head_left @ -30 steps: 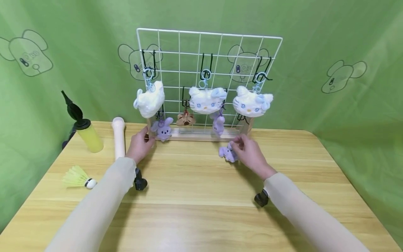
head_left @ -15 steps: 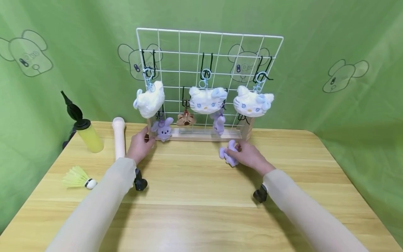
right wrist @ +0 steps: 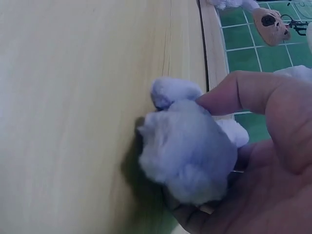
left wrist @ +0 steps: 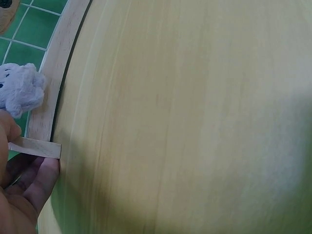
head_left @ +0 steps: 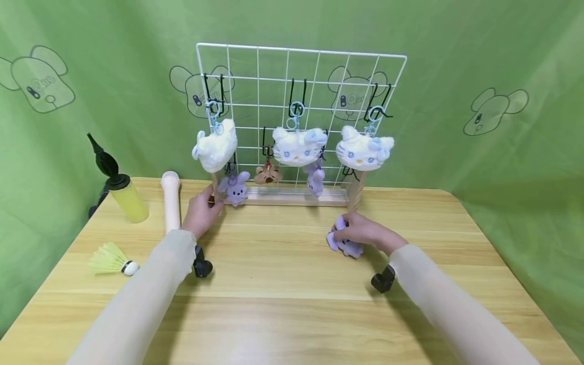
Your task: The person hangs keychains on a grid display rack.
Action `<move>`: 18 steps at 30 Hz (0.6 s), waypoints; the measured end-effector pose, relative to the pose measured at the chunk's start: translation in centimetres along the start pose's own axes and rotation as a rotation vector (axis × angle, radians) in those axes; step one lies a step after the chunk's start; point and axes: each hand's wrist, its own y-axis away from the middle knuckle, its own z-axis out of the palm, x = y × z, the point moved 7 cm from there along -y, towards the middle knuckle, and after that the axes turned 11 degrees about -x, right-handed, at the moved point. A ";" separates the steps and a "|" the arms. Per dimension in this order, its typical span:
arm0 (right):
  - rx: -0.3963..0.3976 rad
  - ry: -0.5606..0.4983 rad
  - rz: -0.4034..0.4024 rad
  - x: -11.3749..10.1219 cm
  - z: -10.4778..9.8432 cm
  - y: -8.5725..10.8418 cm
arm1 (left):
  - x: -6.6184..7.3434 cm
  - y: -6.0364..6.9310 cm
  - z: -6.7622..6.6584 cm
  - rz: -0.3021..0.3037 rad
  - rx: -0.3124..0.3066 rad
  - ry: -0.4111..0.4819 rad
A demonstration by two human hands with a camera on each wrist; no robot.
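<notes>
My right hand grips a small purple bunny plush just above the tabletop, in front of the right post of the display rack. In the right wrist view my thumb presses near the bunny's ears, with my other fingers partly hidden beneath it. At the rack's left end, my left hand pinches the wooden foot between thumb and fingers. A second purple bunny plush hangs beside that hand, and a third purple bunny plush hangs right of the middle.
Three white cat plushes hang on the upper black hooks, above a brown bear plush. To the left stand a yellow air pump and a pale pink microphone-shaped stick. A yellow shuttlecock lies near the left forearm.
My right hand has moved the purple bunny a little right and toward me, away from the rack, turning it on the way. My left hand stays at the wooden foot.
</notes>
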 end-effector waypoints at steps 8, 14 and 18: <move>-0.003 0.011 0.004 -0.2 0.3 0.2 | -0.1 0.1 0.1 -0.002 -0.004 0.015; 0.104 0.090 0.026 -0.3 -0.2 0.0 | -0.1 0.0 0.2 0.004 -0.010 0.012; 0.075 0.151 -0.001 -0.9 -0.1 -0.2 | -0.3 -0.1 0.2 0.003 -0.009 0.015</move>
